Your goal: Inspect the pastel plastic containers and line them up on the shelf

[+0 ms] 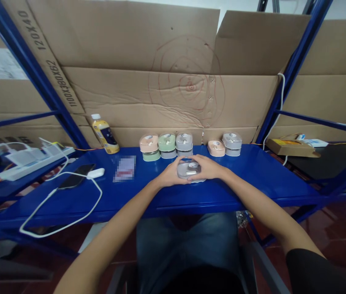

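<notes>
Both my hands are wrapped round a small grey rounded case point(186, 169) with a see-through cover, at the front middle of the blue shelf. My left hand point(169, 174) grips its left side. On its right side, my right hand point(210, 168) is closed against it, fingers curling over the far edge. A pale edge shows beneath the case at the right, but I cannot make out what it belongs to. Just behind my hands stand stacked cases of the same shape: a pink one point(148, 143), a green one point(167, 142) and a grey one point(184, 142).
At the back right are another pink case point(216, 148) and a grey stack point(232, 144). Leftward lie a blurred-out packet point(124, 168), a phone point(77, 176), a white cable point(99, 198) and a power strip point(34, 162). A yellow bottle point(105, 134) leans against the cardboard point(114, 94).
</notes>
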Action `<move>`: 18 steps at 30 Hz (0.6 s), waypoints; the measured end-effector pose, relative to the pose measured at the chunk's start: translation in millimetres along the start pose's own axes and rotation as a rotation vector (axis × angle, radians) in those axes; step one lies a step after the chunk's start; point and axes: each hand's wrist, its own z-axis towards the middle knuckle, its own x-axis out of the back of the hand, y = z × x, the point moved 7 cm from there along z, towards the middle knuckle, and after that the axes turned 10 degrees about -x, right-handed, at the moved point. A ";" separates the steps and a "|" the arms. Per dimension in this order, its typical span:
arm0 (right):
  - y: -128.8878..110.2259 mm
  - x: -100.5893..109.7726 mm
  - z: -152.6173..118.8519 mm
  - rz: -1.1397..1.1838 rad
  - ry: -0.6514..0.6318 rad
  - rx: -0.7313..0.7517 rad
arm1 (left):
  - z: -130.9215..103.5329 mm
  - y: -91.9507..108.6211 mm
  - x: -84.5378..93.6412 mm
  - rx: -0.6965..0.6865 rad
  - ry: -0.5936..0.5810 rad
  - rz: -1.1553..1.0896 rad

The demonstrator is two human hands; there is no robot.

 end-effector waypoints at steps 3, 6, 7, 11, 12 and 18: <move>20.0 18.4 -4.5 0.085 0.116 -0.054 | -1.1 1.8 4.6 0.014 0.018 0.064; 49.5 48.2 -11.7 0.246 0.261 -0.190 | -1.8 8.6 4.9 -0.031 -0.029 0.152; 59.3 56.8 -14.5 0.312 0.301 -0.246 | -2.0 11.2 3.2 -0.051 -0.059 0.173; 80.8 71.6 -21.5 0.465 0.391 -0.392 | -2.1 14.4 0.3 -0.063 -0.088 0.206; 81.4 71.1 -21.7 0.454 0.398 -0.403 | -1.6 13.4 2.2 -0.057 -0.060 0.208; 77.4 61.2 -18.1 0.290 0.389 -0.423 | -1.5 -6.0 38.1 0.038 0.294 0.188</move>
